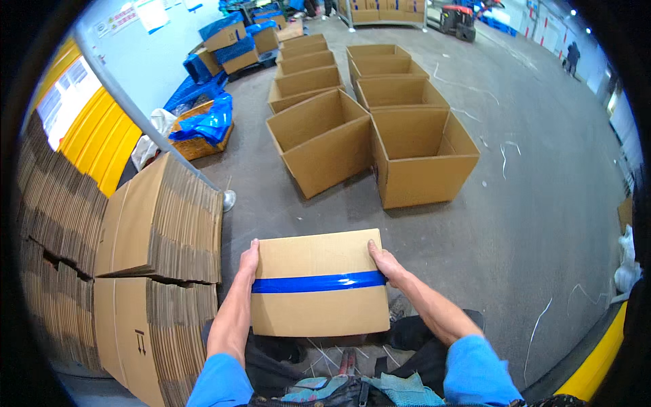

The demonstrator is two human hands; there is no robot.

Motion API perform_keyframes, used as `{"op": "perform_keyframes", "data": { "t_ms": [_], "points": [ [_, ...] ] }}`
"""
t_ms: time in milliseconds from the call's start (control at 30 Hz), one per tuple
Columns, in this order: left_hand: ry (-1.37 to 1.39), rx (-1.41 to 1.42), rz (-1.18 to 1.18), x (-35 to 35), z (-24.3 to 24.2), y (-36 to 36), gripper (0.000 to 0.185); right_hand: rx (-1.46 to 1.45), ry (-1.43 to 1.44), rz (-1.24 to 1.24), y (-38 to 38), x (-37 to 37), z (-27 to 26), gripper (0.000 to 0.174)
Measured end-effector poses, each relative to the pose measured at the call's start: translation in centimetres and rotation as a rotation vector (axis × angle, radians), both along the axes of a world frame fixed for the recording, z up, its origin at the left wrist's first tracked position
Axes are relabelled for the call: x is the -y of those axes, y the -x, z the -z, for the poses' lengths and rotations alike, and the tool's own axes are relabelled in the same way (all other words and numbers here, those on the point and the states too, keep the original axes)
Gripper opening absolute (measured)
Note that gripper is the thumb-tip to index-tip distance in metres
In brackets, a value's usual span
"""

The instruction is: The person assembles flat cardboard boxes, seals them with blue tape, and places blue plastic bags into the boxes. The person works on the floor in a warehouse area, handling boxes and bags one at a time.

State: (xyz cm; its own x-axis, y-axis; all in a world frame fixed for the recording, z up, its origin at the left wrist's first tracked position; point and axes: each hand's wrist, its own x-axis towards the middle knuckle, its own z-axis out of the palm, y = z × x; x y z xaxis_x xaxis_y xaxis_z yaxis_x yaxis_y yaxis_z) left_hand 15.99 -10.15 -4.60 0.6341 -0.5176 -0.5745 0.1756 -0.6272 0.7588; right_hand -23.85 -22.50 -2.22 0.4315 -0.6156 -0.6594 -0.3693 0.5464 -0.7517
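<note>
Between my two hands is a cardboard box point(319, 310) with blue tape point(319, 283) running across its middle. My left hand point(250, 260) grips its left side and my right hand point(386, 264) its right side, thumb on the upper right corner. Beyond it, on the floor, two rows of open-topped cardboard boxes stretch away; the nearest are a tilted-looking left one point(330, 157) and a right one point(432, 178). The insides that show hold nothing visible. The underside of the held box is hidden.
Stacks of flattened cardboard boxes point(127, 229) stand at my left beside a metal post point(147, 124). A basket point(203, 148) with blue plastic is behind them. White strap scraps point(538, 325) lie on the floor. A distant person point(573, 56) and a red-and-black vehicle point(457, 21) are at upper right.
</note>
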Motion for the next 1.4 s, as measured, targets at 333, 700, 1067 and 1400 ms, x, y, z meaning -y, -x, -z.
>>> {"op": "perform_keyframes", "data": {
  "t_ms": [333, 700, 1067, 1400],
  "points": [
    [0.684, -0.115, 0.042, -13.5, -3.3, -3.7, 0.077, 0.522, 0.305, 0.406, -0.4, -3.6, 0.0, 0.080],
    [0.307, -0.658, -0.183, -2.1, 3.1, 2.8, 0.117, 0.317, -0.334, 0.588, -6.0, -1.5, 5.3, 0.110],
    [0.652, -0.642, -0.705, 16.7, 7.7, 0.2, 0.097, 0.236, -0.288, 0.391, -12.8, 12.6, 8.5, 0.082],
    [-0.541, 0.304, 0.654, -10.3, -8.8, 0.8, 0.043, -1.011, 0.373, 0.066, 20.3, -4.5, -7.9, 0.032]
  ]
}}
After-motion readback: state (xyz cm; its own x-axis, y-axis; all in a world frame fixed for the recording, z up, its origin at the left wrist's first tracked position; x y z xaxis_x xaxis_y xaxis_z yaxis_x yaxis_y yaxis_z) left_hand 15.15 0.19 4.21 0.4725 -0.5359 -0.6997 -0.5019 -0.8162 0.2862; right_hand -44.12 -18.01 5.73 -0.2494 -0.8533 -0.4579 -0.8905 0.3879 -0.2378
